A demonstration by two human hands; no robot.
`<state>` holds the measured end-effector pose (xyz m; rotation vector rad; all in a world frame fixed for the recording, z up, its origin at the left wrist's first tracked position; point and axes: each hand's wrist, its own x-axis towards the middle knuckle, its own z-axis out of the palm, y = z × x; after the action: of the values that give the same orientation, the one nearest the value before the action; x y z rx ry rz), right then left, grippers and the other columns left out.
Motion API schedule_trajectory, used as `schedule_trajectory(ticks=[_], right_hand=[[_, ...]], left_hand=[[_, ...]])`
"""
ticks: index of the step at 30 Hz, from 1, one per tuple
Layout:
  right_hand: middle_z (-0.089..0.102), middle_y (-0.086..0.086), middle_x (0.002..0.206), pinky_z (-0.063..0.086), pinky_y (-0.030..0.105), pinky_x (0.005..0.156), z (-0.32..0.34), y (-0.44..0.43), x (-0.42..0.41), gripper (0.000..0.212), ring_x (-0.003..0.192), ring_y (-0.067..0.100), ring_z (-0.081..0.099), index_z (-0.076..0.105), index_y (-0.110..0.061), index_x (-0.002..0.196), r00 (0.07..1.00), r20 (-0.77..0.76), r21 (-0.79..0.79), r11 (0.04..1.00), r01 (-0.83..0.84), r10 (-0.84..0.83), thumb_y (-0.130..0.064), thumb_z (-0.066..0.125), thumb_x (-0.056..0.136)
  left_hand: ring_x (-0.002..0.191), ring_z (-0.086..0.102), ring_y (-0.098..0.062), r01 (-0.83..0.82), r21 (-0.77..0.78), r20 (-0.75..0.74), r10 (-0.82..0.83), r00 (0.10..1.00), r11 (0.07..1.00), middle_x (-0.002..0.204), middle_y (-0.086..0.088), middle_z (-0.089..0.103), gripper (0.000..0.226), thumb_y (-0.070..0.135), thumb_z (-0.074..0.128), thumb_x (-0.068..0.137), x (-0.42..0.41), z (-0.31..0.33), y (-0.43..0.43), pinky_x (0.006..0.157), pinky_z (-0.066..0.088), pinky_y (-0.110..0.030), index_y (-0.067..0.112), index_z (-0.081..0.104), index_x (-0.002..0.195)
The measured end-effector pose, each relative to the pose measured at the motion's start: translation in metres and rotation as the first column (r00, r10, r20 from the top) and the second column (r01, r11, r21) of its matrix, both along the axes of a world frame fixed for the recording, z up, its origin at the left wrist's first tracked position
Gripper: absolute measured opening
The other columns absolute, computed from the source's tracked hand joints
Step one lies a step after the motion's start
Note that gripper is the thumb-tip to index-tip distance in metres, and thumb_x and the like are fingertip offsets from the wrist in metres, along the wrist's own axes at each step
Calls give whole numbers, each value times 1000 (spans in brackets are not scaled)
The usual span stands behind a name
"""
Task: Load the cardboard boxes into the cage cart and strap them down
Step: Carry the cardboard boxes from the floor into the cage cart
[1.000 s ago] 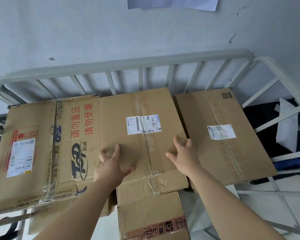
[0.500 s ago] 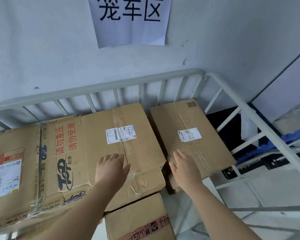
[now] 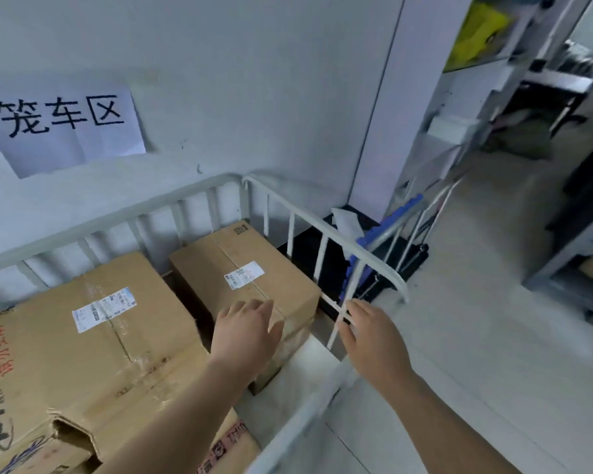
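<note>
Hands shifted right: left hand (image 3: 245,331), fingers relaxed, now over right box (image 3: 240,265); right hand (image 3: 374,336), open and empty, at cart rail (image 3: 308,218).

A pale grey wall (image 3: 254,80) carried a creased paper sign (image 3: 62,128) with three black characters. A white pillar (image 3: 380,114) stood at its right end. Beyond lay a light floor (image 3: 493,354), blurred shelving (image 3: 545,80) holding something yellow (image 3: 476,32), and a grey metal rack (image 3: 569,268) at the right edge.
</note>
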<state>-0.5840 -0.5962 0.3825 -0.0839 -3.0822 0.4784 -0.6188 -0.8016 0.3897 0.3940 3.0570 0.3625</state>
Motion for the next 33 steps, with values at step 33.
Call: schedule_trajectory(ticks=[33], right_hand=[[57, 4, 132, 34, 31, 104, 13, 231, 536, 43, 125, 24, 47, 54, -11, 131, -278, -68, -45, -275, 960, -958, -32, 53, 94]], left_hand=[[77, 62, -24, 960, -48, -130, -951, -279, -275, 85, 2, 67, 38, 44, 41, 89, 372, -2, 530, 71, 47, -32, 16, 65, 95]])
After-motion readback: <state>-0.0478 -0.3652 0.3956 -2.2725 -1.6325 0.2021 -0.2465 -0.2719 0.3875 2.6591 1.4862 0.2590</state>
